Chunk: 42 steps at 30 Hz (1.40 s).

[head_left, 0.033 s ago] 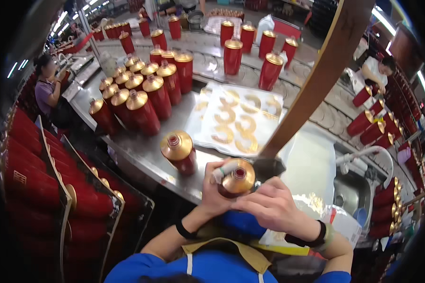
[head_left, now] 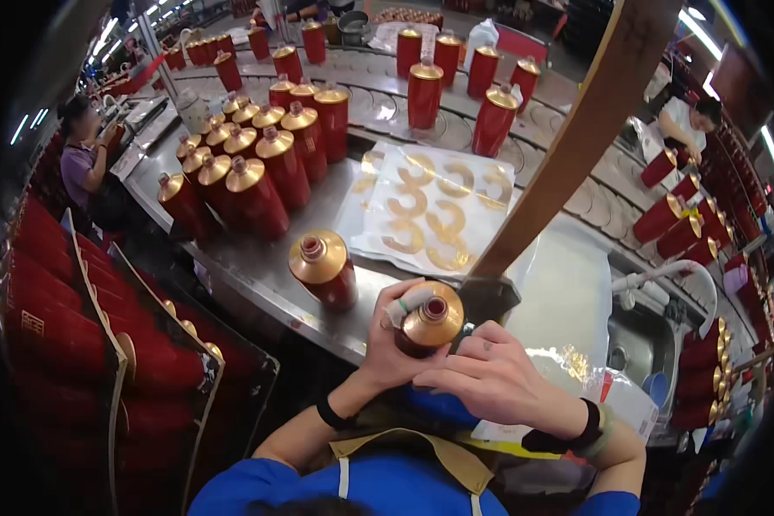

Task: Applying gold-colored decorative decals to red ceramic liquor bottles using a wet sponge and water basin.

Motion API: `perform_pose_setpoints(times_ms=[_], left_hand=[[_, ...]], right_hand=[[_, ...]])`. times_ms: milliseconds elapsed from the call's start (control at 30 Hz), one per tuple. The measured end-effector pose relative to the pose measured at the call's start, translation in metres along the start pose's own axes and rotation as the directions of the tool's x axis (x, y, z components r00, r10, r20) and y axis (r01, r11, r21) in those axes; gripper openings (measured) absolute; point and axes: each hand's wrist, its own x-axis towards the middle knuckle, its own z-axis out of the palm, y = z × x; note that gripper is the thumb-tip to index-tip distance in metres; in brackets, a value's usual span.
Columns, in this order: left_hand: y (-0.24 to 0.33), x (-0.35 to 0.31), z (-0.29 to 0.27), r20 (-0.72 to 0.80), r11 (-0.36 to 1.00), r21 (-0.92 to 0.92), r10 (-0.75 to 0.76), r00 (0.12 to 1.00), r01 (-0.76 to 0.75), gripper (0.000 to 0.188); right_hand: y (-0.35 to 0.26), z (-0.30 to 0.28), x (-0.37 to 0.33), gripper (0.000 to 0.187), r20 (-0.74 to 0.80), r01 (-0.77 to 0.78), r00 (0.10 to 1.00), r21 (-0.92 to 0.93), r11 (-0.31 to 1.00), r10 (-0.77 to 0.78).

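My left hand (head_left: 389, 354) is wrapped round a red bottle (head_left: 435, 324) with a gold shoulder and an uncapped neck, held upright in front of me. One finger of that hand wears a white wrapping and lies against the gold shoulder. At the bottle's right side, my right hand (head_left: 490, 370) is closed with its fingers curled in; whatever they pinch is hidden. Another such bottle (head_left: 325, 271) stands just left of my hands on the metal bench. Beyond lies a white sheet (head_left: 365, 232) bearing several gold curved stickers (head_left: 406, 202).
Several red bottles (head_left: 271, 163) cluster at the bench's left, with more on the conveyor (head_left: 370, 86) behind. A slanted wooden post (head_left: 568, 138) rises right of the sheet. The sink (head_left: 641, 340) is at right, racks of bottles (head_left: 52, 344) at left. Two people work farther off.
Both hands and the bottle have shifted only slightly. My right hand's fingers have slid a little down and left along the bottle's side.
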Motion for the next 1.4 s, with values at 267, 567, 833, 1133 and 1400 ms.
perform_pose_setpoints(times_ms=[267, 567, 833, 1133, 1400], left_hand=[[-0.003, 0.002, 0.017, -0.173, 0.934, 0.354, 0.124, 0.977, -0.056, 0.086], [-0.002, 0.000, 0.016, -0.192, 0.933, 0.359, 0.110, 0.975, -0.034, 0.084], [0.004, 0.009, 0.007, -0.032, 1.000, -0.021, -0.007, 0.999, 0.006, 0.079], [-0.001, 0.002, 0.012, -0.126, 0.946, 0.314, 0.126, 0.984, -0.081, 0.088], [-0.003, 0.001, 0.006, 0.000, 0.986, -0.166, -0.015, 1.000, 0.014, 0.096]], right_hand=[[0.008, 0.011, -0.008, 0.025, -0.079, -0.015, 0.997, -0.067, 0.998, 0.010], [0.006, 0.008, -0.009, 0.030, 0.044, 0.066, 0.997, -0.037, 0.997, -0.064], [0.016, 0.000, -0.014, 0.025, 0.037, -0.033, 0.999, -0.002, 0.999, 0.033], [0.024, 0.001, -0.015, 0.021, 0.040, -0.129, 0.991, 0.038, 0.991, 0.127], [0.017, -0.002, -0.014, 0.019, 0.083, -0.170, 0.982, 0.006, 0.985, 0.169]])
